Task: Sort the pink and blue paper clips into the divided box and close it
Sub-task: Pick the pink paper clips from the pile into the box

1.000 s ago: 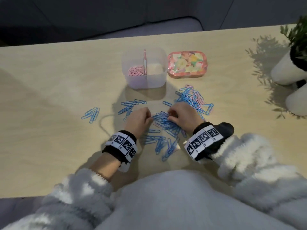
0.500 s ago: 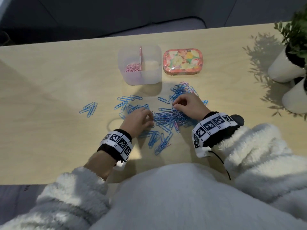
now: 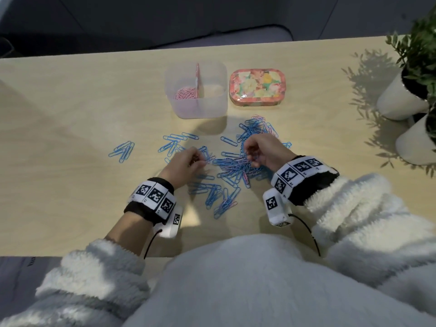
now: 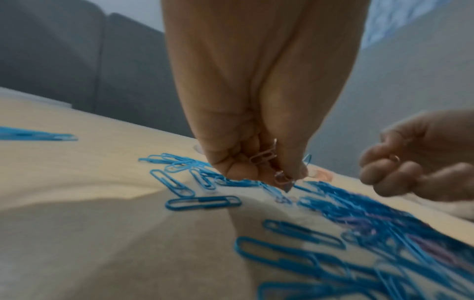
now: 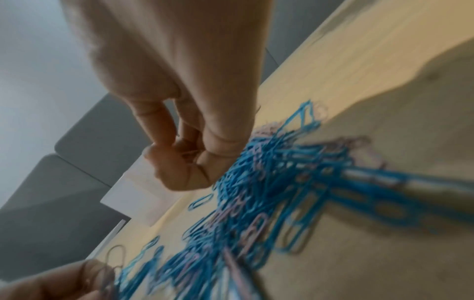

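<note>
The clear divided box (image 3: 213, 107) stands open at the back, with pink clips (image 3: 186, 93) in its left compartment; the right one looks empty. Its floral lid (image 3: 257, 87) lies just to the right. A pile of blue paper clips (image 3: 232, 167) with a few pink ones mixed in spreads between my hands. My left hand (image 3: 200, 161) is at the pile's left edge and pinches several pink clips (image 4: 264, 158) in its curled fingers. My right hand (image 3: 251, 154) hovers just above the pile's right side, fingers curled around a pink clip (image 4: 395, 158).
Loose blue clips (image 3: 122, 151) lie apart at the left. Two white plant pots (image 3: 401, 97) stand at the table's right edge. The table's near edge (image 3: 94, 254) is against my body.
My right hand has lifted off the pile and curled its fingers around a clip. My left hand has stayed at the pile's left edge, still picking.
</note>
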The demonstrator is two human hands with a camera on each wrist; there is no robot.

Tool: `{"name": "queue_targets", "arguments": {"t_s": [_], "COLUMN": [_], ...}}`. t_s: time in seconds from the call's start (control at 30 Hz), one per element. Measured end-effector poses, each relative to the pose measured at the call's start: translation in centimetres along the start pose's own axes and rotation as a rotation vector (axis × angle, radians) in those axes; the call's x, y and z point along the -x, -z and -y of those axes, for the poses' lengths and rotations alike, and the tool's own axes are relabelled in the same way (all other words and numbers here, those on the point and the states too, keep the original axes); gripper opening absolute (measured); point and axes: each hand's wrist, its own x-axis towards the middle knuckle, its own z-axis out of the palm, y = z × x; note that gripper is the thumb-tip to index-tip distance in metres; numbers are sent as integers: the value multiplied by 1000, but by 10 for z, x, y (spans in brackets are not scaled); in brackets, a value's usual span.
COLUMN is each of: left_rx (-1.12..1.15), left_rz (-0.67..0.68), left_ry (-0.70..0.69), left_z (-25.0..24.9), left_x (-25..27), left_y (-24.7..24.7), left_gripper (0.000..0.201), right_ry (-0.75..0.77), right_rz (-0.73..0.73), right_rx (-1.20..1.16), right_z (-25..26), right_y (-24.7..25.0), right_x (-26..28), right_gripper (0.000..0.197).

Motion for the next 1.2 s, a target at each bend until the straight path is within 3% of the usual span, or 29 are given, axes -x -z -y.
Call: {"name": "queue_targets", "arguments": {"t_s": [0.1,0.23,0.37,0.53,0.7,0.83,0.97,1.07,1.2], "left_rx": [113,78,64,301,427,237,-55,-115,-154], "left_rz": [32,83,53,-4,52,66,101,55,-16], "left_ry": [56,87,101,225,208,133,127,150,103], "left_z": [7,18,29,25,10,1,2,10,15], "left_x": [-2,-2,2,2,-4,-16,-22,-20,-12], "left_y": [8,15,26,22,8,-4,-4,5,10], "left_gripper": [10,17,16,28,20,20,14,6,13], "right_ry": [-15,373,453,357,365,364,360,380,320], "right_rz": [71,-12,11,134,92,43,7,-26,26], "right_rx": [131,770,1179,1221,1229,1185,1194,1197,1213], "right_z": [3,-4,-10,-12,-20,-27,-26,-24,-23], "right_y": [-18,-43,-63,-71,-63,-59,-70,-80,-82], "right_x": [-6,-22,-31,-31,-25,-19,-15,-17,-19], "right_gripper": [21,10,12,11,13,9,20,19,17]}}
